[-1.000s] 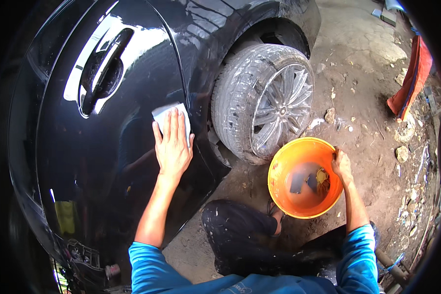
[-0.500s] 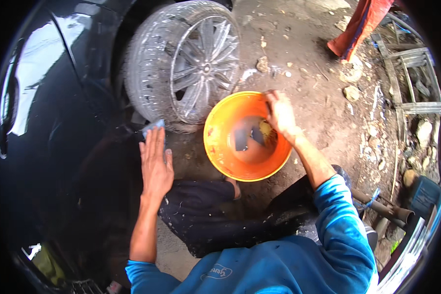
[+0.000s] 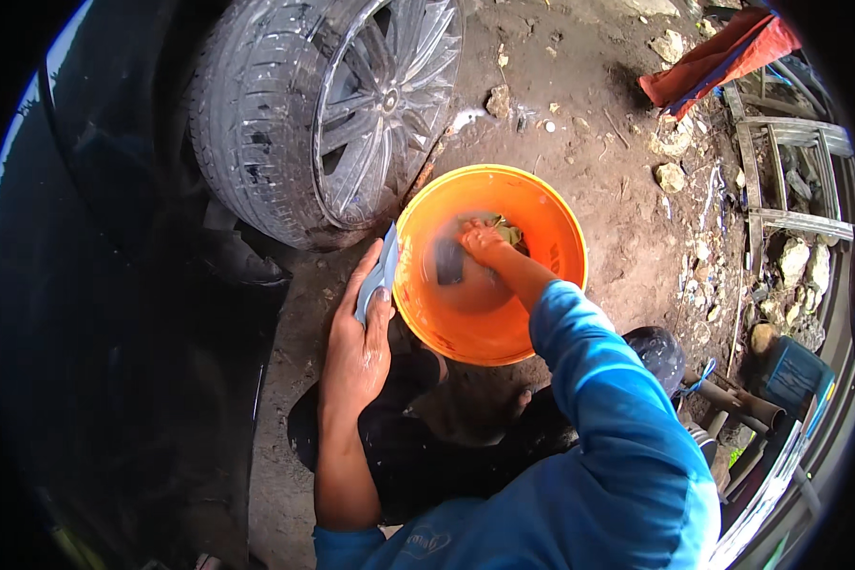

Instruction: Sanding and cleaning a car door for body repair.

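My left hand grips a folded blue-grey sheet of sandpaper between thumb and fingers, just beside the left rim of an orange bucket. Inside the bucket is cloudy water, where my right hand reaches down with its fingers curled. A crumpled yellow-green piece, perhaps a cloth or sponge, lies against that hand. What the right fingers hold is hidden. A dark rectangular piece sits in the water left of the right hand.
A glossy black car body fills the left side, with its muddy wheel behind the bucket. Stones, a wooden ladder-like frame, a blue container and a pipe lie to the right. Red fabric hangs at the far right.
My left hand has come off the car panel and moved right to the bucket, still with the sandpaper. My right hand has gone from the bucket's rim down into the water.
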Demonstrator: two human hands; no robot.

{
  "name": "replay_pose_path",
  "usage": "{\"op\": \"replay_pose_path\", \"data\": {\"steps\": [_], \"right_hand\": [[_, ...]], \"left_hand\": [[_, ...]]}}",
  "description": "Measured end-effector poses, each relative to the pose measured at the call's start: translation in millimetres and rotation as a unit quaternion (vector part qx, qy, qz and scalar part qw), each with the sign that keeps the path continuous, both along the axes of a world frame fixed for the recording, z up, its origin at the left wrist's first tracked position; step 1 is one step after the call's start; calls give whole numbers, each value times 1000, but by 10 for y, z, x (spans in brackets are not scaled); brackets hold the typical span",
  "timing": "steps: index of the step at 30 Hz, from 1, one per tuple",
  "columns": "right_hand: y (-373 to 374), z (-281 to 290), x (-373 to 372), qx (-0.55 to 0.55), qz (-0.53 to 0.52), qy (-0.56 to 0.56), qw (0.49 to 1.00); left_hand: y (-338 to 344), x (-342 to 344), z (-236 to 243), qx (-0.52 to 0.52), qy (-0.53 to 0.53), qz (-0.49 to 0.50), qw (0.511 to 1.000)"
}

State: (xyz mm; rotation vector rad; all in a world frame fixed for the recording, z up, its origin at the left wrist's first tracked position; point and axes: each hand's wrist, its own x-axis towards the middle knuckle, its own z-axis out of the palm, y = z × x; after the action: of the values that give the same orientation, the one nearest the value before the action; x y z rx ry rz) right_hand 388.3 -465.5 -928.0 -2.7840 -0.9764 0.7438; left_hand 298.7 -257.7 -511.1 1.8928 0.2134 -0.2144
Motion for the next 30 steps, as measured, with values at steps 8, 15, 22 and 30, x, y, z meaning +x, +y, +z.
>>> {"op": "replay_pose_path", "data": {"steps": [8,15,22,30], "right_hand": [[-376,137,256,-18,29,10,999],[-217,1024,357,104,-215,484,842],[-343,229,8,116,-163,-45,979],[142,7,-410,110,-45,52,992]], "left_hand": [[126,7,38,0,1,17,1000],[201,-13,8,-20,-1,25,999],[74,-80,68,-20,-15,31,999],[161,-359,140,-23,34,78,996]]}}
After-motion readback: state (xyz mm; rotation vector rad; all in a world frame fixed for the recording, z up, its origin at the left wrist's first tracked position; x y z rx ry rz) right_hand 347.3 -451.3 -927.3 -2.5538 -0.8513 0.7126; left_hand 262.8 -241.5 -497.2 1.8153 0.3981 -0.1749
